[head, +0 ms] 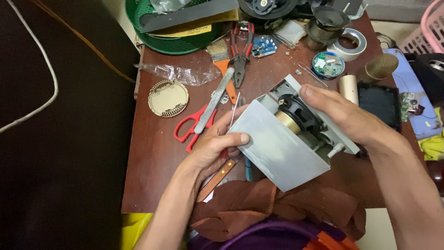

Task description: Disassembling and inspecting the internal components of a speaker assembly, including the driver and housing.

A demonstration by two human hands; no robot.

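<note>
While both hands grip it from opposite sides, the grey speaker box (pixel 282 150) sits tilted above the middle of the brown table (pixel 157 153), its open side showing a black speaker (pixel 300 113) with a brass-coloured back. The left hand (pixel 215 146) is clamped on the box's near-left corner, thumb pressed flat on the grey panel. The right hand (pixel 344 113) is closed over the box's far edge, fingers curled above the speaker. The hands are apart, with the box between them.

A rust-brown cloth (pixel 259 203) lies just below the box at the table's near edge. A green basket (pixel 173 28) stands well beyond the box, at the table's far-left end. Left of the box lies a round beige grille (pixel 168 97). Between the grille and the box lie red-handled scissors (pixel 189 127), crossed by a metal file (pixel 213 102). Beyond the box lie pliers (pixel 240 58) with red and black handles, and a roll of white tape (pixel 351 44) farther right. A wooden-handled tool (pixel 217 178) pokes out under the left hand.
</note>
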